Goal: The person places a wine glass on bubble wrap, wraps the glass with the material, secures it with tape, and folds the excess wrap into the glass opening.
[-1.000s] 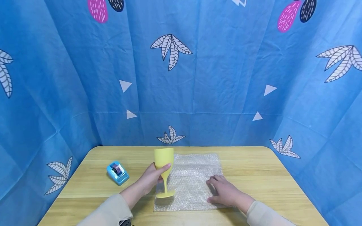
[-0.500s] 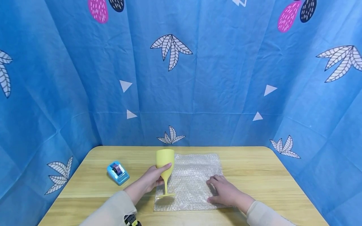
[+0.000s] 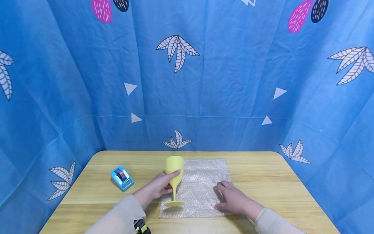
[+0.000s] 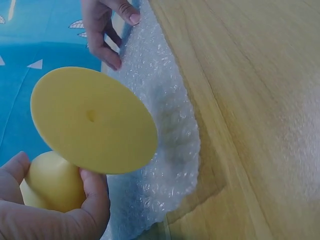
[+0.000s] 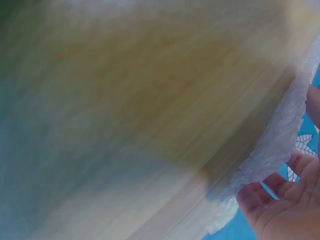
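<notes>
A yellow goblet (image 3: 174, 164) stands upright in the grip of my left hand (image 3: 160, 186), its foot over the left part of a bubble wrap sheet (image 3: 201, 185). In the left wrist view, the underside of the goblet's round foot (image 4: 95, 125) faces the camera, and fingers and thumb curl round the bowl. A shadow beneath the foot suggests that it is off the sheet. At the sheet's right edge rests my right hand (image 3: 232, 199), fingers loosely bent and spread. The right wrist view has those fingertips (image 5: 247, 197) touching the bubble wrap's edge.
A blue tape dispenser (image 3: 122, 178) sits on the wooden table (image 3: 274, 182) to the left of the left hand. Behind and at both sides hangs a blue patterned cloth (image 3: 222, 97).
My left hand has carried the goblet slightly to the right, further over the bubble wrap. The right hand has stayed at the sheet's right edge.
</notes>
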